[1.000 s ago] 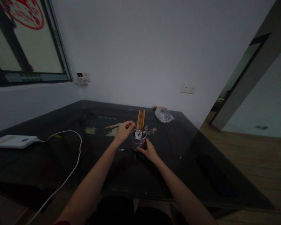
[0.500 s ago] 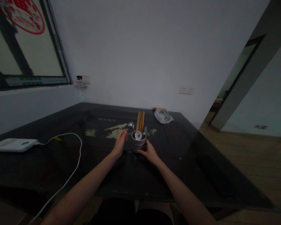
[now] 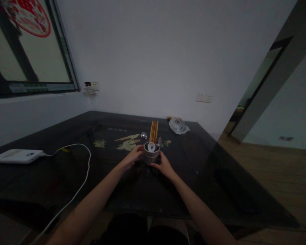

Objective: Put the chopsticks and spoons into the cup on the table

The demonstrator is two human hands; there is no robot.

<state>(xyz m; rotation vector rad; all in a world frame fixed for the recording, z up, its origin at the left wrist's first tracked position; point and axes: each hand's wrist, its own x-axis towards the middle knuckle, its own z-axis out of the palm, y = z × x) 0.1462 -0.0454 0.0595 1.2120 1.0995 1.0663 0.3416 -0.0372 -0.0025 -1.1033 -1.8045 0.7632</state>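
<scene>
A small grey cup [image 3: 151, 158] stands on the dark glass table [image 3: 66, 180]. It holds wooden chopsticks [image 3: 153, 131], a white ceramic spoon [image 3: 151, 146] and metal spoons [image 3: 144, 136]. My left hand [image 3: 134, 155] curls against the cup's left side. My right hand [image 3: 163, 163] wraps its right side and base. Both hands touch the cup, which stays upright on the table.
A white device [image 3: 16, 156] lies at the table's left with a white cable [image 3: 79, 185] looping toward the front edge. A crumpled clear plastic bag [image 3: 178, 126] sits at the far edge by the wall. A doorway opens on the right.
My left hand came down from the top of the cup, where its fingers were by a metal spoon, to the cup's left side. My right hand stayed on the cup.
</scene>
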